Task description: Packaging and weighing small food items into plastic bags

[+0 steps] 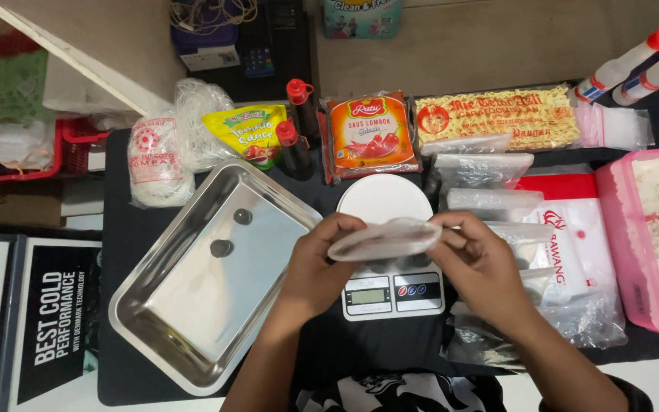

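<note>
Head view: hands (394, 259) pinching plastic bag (384, 239)

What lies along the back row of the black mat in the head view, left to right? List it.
White noodle bundle → yellow-green sauce pouch → two red-capped dark bottles → orange chilli sauce pack → long yellow noodle packet.

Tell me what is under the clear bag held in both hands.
Under the clear bag, held by the left hand and right hand, sits a white scale. Its round plate and display show; the strip between them is covered.
</note>
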